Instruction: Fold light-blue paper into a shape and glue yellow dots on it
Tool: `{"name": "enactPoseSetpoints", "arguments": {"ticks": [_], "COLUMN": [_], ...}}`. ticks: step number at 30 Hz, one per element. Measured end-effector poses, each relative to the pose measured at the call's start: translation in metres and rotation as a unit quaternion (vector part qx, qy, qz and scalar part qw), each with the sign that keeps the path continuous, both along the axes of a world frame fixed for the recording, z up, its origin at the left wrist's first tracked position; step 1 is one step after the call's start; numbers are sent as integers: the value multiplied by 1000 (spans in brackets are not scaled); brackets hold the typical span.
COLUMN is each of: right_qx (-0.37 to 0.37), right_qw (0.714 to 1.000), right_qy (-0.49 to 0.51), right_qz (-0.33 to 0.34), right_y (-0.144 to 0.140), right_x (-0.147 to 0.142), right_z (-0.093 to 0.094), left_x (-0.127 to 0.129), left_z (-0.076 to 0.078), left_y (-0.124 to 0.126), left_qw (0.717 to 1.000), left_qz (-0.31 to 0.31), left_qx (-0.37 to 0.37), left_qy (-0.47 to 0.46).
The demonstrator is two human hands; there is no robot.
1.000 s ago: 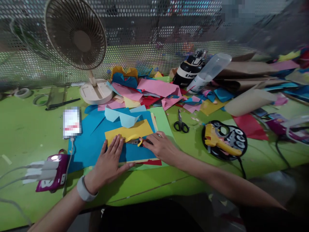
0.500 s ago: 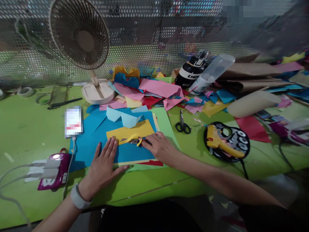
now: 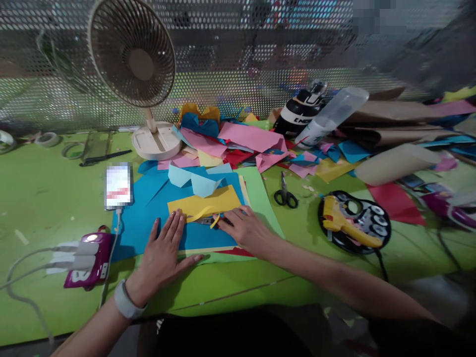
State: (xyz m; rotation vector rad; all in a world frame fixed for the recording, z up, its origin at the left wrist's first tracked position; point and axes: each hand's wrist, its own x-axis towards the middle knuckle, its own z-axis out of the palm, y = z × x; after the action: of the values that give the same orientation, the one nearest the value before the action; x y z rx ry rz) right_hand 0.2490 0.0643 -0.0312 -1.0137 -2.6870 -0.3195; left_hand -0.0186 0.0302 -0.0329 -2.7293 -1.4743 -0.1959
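Note:
My left hand (image 3: 163, 250) lies flat with fingers spread, its fingertips on the left end of a yellow paper sheet (image 3: 208, 201) and its palm over the blue paper (image 3: 148, 228). My right hand (image 3: 247, 228) is closed around the dark handles of a pair of scissors (image 3: 206, 220), mostly covered by the fingers. The metal blades point left along the near edge of the yellow paper. A narrow yellow strip (image 3: 203, 214) curls up over the blades. A folded light blue paper piece (image 3: 195, 181) rests just beyond the yellow sheet.
Behind the papers stand a fan (image 3: 141, 64), a heap of paper scraps (image 3: 249, 136) and bottles (image 3: 297, 114). To the right lie black-handled scissors (image 3: 285, 197) and a yellow glue gun (image 3: 344, 225) on a black tray. A phone (image 3: 118, 186) and purple power strip (image 3: 89, 260) lie left.
The whole view has shifted slightly, so everything appears a little further right. Both hands keep nearly the same places on the papers.

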Motion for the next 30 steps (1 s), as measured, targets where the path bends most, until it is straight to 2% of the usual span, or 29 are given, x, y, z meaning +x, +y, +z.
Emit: {"name": "enactPoseSetpoints", "arguments": {"ticks": [9,14,18,30], "right_qx": [-3,-4,-2,-3], "right_qw": [1000,1000,1000,999], "right_qy": [-8,-18,-16,-22], "right_qz": [11,12,13,31], "right_y": [-6,-7,-7,-3], "right_x": [-4,-2,-2,-16], "right_z": [0,0,0,0], "left_x": [-1,-14,-21,-19], "left_z": [-2,6,6,2], "left_y": [1,1,-1,-3], "left_qw": [1000,1000,1000,1000], "left_qz": [-2,1,1,10], "left_qx": [-2,-1,4,8], "left_qy": [-4,1,18,13]}}
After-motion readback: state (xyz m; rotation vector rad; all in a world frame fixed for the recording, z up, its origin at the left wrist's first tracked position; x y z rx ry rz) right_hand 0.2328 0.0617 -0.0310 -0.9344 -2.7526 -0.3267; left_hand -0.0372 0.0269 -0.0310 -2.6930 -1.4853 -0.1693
